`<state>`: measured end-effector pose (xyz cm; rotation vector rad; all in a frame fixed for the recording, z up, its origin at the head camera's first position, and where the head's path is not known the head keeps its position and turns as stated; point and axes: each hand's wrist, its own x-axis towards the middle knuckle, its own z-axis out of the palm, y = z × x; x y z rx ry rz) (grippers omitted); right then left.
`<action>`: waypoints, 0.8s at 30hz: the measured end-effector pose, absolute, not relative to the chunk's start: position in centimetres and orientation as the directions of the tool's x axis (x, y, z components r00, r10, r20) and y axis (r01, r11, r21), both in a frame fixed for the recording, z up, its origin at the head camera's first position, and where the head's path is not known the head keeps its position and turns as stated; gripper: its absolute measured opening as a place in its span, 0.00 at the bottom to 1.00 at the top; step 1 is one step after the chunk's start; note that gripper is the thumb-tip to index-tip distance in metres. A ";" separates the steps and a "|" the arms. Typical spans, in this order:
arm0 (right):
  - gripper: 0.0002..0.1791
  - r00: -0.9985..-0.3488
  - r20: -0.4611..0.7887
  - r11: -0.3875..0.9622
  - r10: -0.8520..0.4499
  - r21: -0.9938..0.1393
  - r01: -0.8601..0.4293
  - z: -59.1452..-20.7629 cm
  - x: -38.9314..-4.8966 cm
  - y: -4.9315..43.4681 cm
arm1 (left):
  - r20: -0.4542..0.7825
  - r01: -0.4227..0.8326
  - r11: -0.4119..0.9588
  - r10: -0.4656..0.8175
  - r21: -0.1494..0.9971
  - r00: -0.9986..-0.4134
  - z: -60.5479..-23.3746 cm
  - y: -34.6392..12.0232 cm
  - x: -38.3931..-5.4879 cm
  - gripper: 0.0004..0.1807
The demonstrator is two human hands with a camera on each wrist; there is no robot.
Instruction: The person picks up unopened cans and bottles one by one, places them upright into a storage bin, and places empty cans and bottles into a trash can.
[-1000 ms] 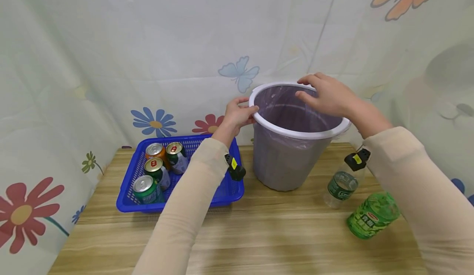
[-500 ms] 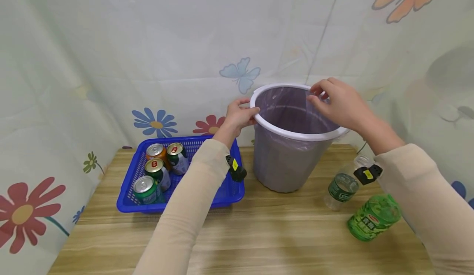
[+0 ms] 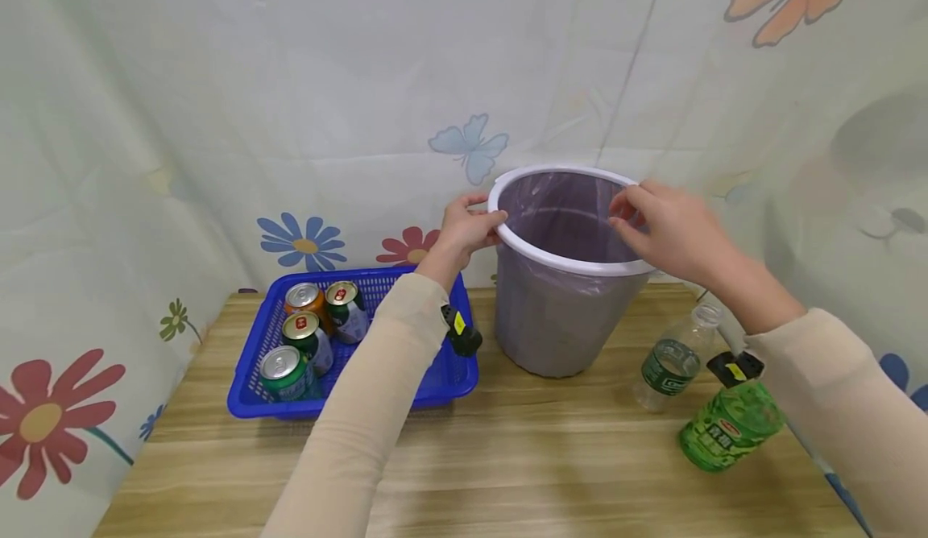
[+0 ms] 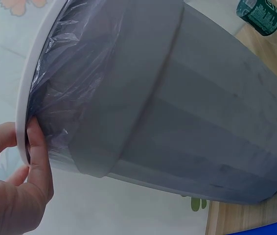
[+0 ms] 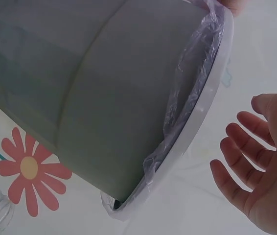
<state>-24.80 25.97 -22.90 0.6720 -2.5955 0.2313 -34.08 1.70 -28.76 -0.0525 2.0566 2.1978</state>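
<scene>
Our hands are both by the bin point(image 3: 547, 320). The left hand point(image 3: 462, 233) pinches the left side of its white rim point(image 3: 573, 263). The right hand point(image 3: 677, 232) is loose, fingers a bit bent and holding nothing, near the right side of the rim; the right wrist view shows a gap between them. Compared with a second ago, it is lower and closer to us, so we think only the left hand steadies the bin. The bin stands on the counter point(image 3: 522, 465), and a thin see-through liner point(image 4: 67, 73) hangs over its rim.

Right of the bin, the clear bottle point(image 3: 677, 345) has a dark green label point(image 3: 667, 367) with white letters, and we spot a C first. The green bottle point(image 3: 735, 441) has a red badge point(image 3: 730, 428) and white Chinese writing, too small for us to read. The four cans point(image 3: 290, 373) in the blue basket point(image 3: 435, 395) have marks too tiny to read.
</scene>
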 end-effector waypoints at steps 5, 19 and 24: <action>0.07 -0.771 0.466 0.863 -0.434 -0.032 -0.505 -23.4 -24.1 26.2 | -0.120 -0.126 -0.071 0.078 0.989 -0.990 -28.9 1.9 -34.3 0.26; 0.05 -0.751 0.523 0.866 -0.403 -0.048 -0.498 -25.1 -21.9 27.4 | -0.118 -0.124 -0.075 0.082 0.989 -0.990 -28.9 2.2 -34.4 0.27; 0.06 -0.722 0.559 0.860 -0.407 -0.031 -0.509 -25.6 -21.2 27.7 | -0.115 -0.121 -0.070 0.079 0.990 -0.990 -28.8 2.2 -34.4 0.27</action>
